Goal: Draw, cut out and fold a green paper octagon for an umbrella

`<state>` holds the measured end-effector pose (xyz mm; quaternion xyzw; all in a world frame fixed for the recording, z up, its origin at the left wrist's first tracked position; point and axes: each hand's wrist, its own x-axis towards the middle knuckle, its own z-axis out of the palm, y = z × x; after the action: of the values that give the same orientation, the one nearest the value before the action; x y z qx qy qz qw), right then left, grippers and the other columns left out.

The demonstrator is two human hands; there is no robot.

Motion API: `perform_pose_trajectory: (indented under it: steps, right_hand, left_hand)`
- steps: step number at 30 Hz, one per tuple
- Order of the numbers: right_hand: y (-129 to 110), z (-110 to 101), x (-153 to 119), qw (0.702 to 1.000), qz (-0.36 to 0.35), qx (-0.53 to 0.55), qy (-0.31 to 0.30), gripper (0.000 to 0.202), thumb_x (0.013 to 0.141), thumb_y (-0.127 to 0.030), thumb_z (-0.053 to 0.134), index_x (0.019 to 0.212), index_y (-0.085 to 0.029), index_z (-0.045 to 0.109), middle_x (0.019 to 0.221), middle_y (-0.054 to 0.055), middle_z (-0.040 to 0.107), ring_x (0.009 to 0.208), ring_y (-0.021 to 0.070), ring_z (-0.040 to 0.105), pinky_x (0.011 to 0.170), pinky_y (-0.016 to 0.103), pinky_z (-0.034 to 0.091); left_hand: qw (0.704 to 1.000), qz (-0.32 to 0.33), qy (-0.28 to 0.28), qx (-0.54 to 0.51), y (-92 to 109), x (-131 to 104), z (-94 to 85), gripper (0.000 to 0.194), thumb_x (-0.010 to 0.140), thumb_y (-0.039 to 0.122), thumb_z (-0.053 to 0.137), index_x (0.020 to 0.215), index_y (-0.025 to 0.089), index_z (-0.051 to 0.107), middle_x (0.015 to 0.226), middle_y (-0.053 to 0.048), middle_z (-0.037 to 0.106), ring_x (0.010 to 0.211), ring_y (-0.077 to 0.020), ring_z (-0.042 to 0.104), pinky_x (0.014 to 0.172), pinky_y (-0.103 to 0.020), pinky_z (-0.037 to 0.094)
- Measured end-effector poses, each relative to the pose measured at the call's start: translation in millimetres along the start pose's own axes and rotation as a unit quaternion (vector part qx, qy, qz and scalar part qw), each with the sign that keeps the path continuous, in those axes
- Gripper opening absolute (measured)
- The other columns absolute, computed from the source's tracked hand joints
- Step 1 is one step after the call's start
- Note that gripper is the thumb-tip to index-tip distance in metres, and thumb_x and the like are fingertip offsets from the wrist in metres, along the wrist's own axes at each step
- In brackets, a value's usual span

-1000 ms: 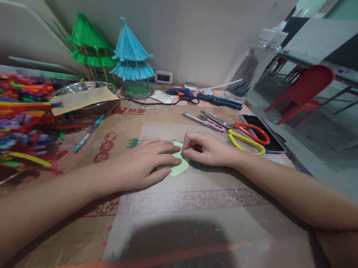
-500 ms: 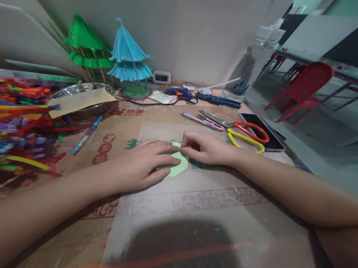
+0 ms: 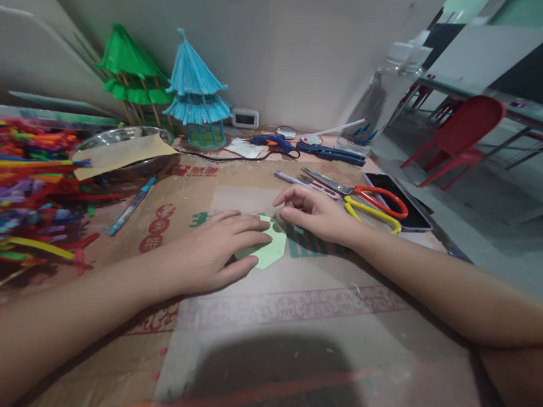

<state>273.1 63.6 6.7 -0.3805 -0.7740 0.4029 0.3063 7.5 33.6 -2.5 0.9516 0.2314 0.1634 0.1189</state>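
Observation:
A pale green paper piece with angled corners lies on a translucent sheet over printed cardboard. My left hand rests palm down across the paper's left part, fingers apart, covering that side. By the upper right edge of the paper is my right hand, its thumb and forefinger parted. I see nothing between those fingers, and a shadow falls beneath them. Just beyond my right hand lie scissors with one orange and one yellow handle, along with a pink and purple pen-like tool.
Colourful pipe cleaners crowd the left side, near a blue marker and a metal bowl. Green and blue pagoda models stand behind. A glue gun, plastic bottle and phone line the back and right.
My right hand's thumb and forefinger have come apart from a pinch at the paper's edge, and the hand has shifted slightly up. My left hand and the paper stay in place.

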Motion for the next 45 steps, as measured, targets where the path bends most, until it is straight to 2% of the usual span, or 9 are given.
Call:
perform_pose_trajectory:
  steps: [3,8,15,23,26,31,36,41,45]
  right_hand:
    - [-2.8,-3.0,-1.3,0.999,0.023,0.017,-0.021,0.025,0.094,-0.039,0.066,0.108,-0.019,0.063,0.079,-0.002,0.057,0.070,0.0141,0.053,0.064,0.029,0.042]
    - [-16.5,-1.7,-8.0,0.997,0.029,0.018,-0.072,0.016,0.092,-0.033,0.068,0.097,-0.021,0.060,0.075,-0.003,0.058,0.066,0.0132,0.052,0.061,0.027,0.041]
    - [-23.7,2.2,-12.5,0.989,0.020,-0.036,-0.144,0.009,0.093,-0.028,0.064,0.092,-0.022,0.057,0.074,-0.002,0.065,0.064,0.0129,0.055,0.061,0.026,0.042]
    - [-23.5,4.1,-9.1,0.971,-0.051,-0.183,-0.144,0.004,0.088,-0.019,0.060,0.088,-0.021,0.056,0.071,-0.004,0.057,0.062,0.0120,0.051,0.062,0.025,0.036]
    - [-23.7,4.2,-7.3,0.977,-0.048,-0.165,-0.128,0.008,0.085,-0.018,0.059,0.084,-0.022,0.052,0.068,-0.005,0.053,0.060,0.0114,0.047,0.060,0.024,0.035]
    - [-23.3,3.1,-7.1,0.978,-0.035,-0.126,-0.165,0.007,0.089,-0.026,0.061,0.089,-0.021,0.056,0.069,-0.005,0.053,0.060,0.0113,0.046,0.058,0.024,0.036]
    - [-20.6,3.6,-6.0,0.977,-0.046,-0.152,-0.140,0.008,0.085,-0.020,0.059,0.084,-0.022,0.051,0.069,-0.006,0.052,0.060,0.0110,0.046,0.059,0.024,0.035]
    - [-22.0,2.7,-7.3,0.978,-0.028,-0.124,-0.167,0.007,0.088,-0.025,0.062,0.088,-0.022,0.056,0.068,-0.007,0.051,0.060,0.0107,0.046,0.059,0.024,0.036]
    - [-19.7,1.2,-6.3,0.978,-0.038,-0.145,-0.147,0.010,0.083,-0.017,0.061,0.083,-0.022,0.052,0.069,-0.006,0.052,0.061,0.0106,0.045,0.058,0.024,0.035]
  left_hand:
    - [0.999,-0.011,0.008,0.034,0.6,-1.3,1.0,0.035,0.105,0.035,0.051,0.131,0.019,0.067,0.143,-0.015,0.068,0.135,-0.0318,0.062,0.121,-0.055,0.037]
    - [0.997,-0.020,0.018,0.075,3.9,-2.2,-1.3,0.036,0.105,0.039,0.052,0.126,0.015,0.069,0.132,-0.016,0.070,0.122,-0.0333,0.065,0.116,-0.056,0.039]
    - [0.999,0.034,0.017,0.016,2.9,0.3,-1.0,0.026,0.109,0.029,0.048,0.121,0.023,0.070,0.126,-0.010,0.069,0.120,-0.0278,0.062,0.107,-0.045,0.045]
    - [0.998,0.046,0.025,-0.023,-0.5,0.5,1.8,0.023,0.108,0.025,0.051,0.117,0.023,0.072,0.125,-0.010,0.068,0.121,-0.0278,0.063,0.106,-0.044,0.048]
    - [0.999,0.043,0.020,-0.019,0.0,0.0,1.3,0.023,0.108,0.026,0.050,0.118,0.023,0.071,0.125,-0.010,0.068,0.122,-0.0279,0.062,0.107,-0.044,0.047]
    - [0.999,0.045,0.019,-0.021,-0.4,-0.3,1.8,0.023,0.108,0.026,0.050,0.119,0.024,0.071,0.127,-0.009,0.068,0.123,-0.0267,0.062,0.108,-0.043,0.047]
    - [0.999,0.042,0.025,-0.020,0.0,0.8,2.1,0.023,0.108,0.026,0.050,0.119,0.024,0.071,0.127,-0.009,0.068,0.124,-0.0268,0.062,0.109,-0.043,0.047]
    - [0.999,0.041,0.022,-0.020,1.1,1.1,1.4,0.023,0.108,0.025,0.051,0.118,0.024,0.071,0.127,-0.009,0.068,0.123,-0.0271,0.062,0.109,-0.043,0.047]
    - [0.999,0.040,0.020,-0.016,0.7,-0.3,1.9,0.024,0.108,0.026,0.050,0.118,0.023,0.071,0.128,-0.010,0.067,0.124,-0.0276,0.062,0.109,-0.044,0.047]
